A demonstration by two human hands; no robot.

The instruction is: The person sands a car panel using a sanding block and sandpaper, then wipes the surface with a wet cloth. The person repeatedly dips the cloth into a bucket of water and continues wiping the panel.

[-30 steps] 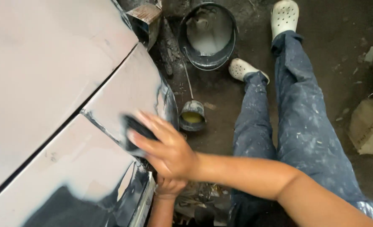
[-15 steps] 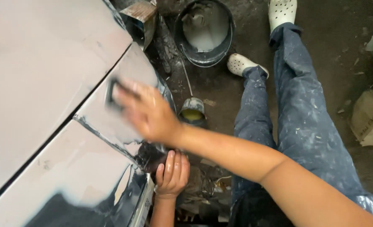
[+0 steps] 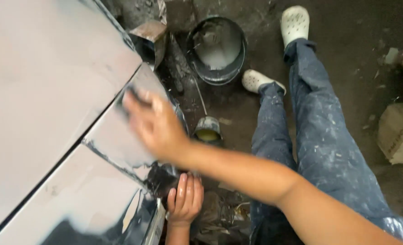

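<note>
The big pale grey, primer-dulled car body panel [image 3: 38, 90] filled the left half of the head view, w/ a dark seam running diagonally thru it; most of its surface looked matte and rubbed down already, judging by the even dusty finish. The lower panel section [image 3: 74, 199] below the seam went from dull grey to glossy dark blue near the bottom edge, so that part seemed not yet abraded, approx. a third of what showed. The person sat on the dirty concrete floor [image 3: 356, 68] in paint-flecked blue jeans [image 3: 319, 136] & white perforated clogs [image 3: 295, 22]. A round dark metal bucket [image 3: 217, 50] w/ whitish residue stood just beyond the panel corner, and a small open tin w/ yellowish contents [image 3: 208, 131] sat near it, by the knee. A tan cardboard box [image 3: 399, 131] lay at the right edge. The right hand [image 3: 156, 124], motion-blurred, lay flat on the panel by the seam, fingers pressed together over a small dark sanding block [image 3: 129, 96] that only peeked out at the fingertips. The left hand [image 3: 185, 199] braced on the panel's lower edge, fingers together & gently curled, holding nothing I could make out.
</note>
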